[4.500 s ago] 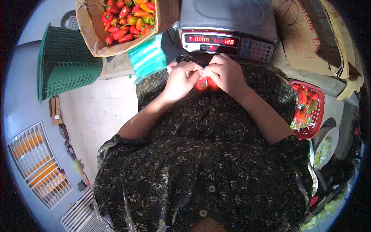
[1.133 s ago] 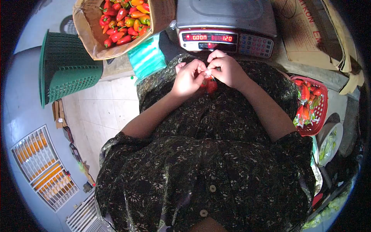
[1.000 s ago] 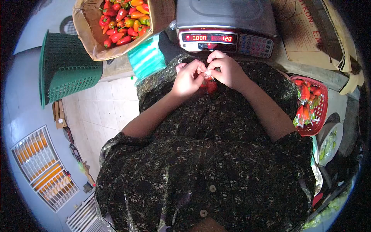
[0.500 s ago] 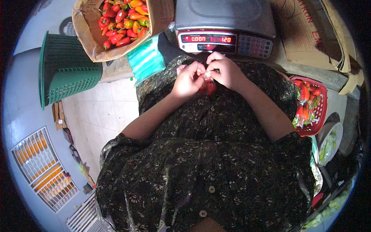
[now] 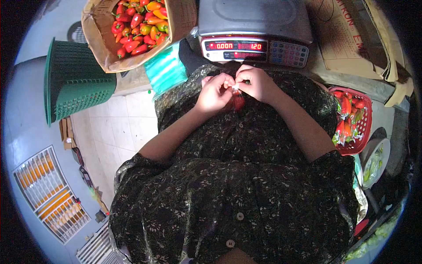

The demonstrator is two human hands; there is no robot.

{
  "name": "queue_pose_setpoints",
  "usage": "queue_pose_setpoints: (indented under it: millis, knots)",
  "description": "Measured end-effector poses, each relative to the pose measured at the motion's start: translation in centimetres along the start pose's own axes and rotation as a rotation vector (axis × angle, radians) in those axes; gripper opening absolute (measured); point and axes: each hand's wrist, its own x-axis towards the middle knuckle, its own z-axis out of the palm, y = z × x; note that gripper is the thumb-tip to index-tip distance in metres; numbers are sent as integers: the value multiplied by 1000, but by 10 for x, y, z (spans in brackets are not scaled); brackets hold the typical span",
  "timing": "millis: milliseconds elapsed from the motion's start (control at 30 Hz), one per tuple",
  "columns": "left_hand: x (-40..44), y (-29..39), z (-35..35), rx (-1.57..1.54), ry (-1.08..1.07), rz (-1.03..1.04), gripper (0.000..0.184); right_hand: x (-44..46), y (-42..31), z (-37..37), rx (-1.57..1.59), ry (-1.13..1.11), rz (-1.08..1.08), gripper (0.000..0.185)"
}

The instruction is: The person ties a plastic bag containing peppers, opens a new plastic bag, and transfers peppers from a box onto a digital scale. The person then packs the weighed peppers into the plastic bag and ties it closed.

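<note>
A small clear plastic bag with red peppers (image 5: 238,102) hangs just below my fingertips, over my lap. My left hand (image 5: 214,93) pinches the gathered top of the bag from the left, with fingers curled. From the right, my right hand (image 5: 256,83) pinches the same bag top between thumb and forefinger. The fingertips of both hands nearly touch. Right beyond them stands a digital scale (image 5: 255,20), its red display lit. The knot or twist of the bag is too small to make out.
A paper-lined box (image 5: 96,42) of red and orange peppers stands back left, beside teal plastic bags (image 5: 166,69). A green basket (image 5: 81,83) is at the far left. At right are a red basket (image 5: 364,127) with bagged peppers, a white bowl (image 5: 383,154) and a cardboard box (image 5: 343,39).
Compared with the oldest frame, my hands sit slightly lower, still pinching the bag top. Over the last second they have barely moved; the view has shifted slightly.
</note>
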Motion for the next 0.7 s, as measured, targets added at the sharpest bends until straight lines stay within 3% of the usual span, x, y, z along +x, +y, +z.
queue_pose_setpoints:
  millis: [700]
  knots:
    - [2,-6,4,-153,-30,-9,11,-2,6,4,-11,10,3,10]
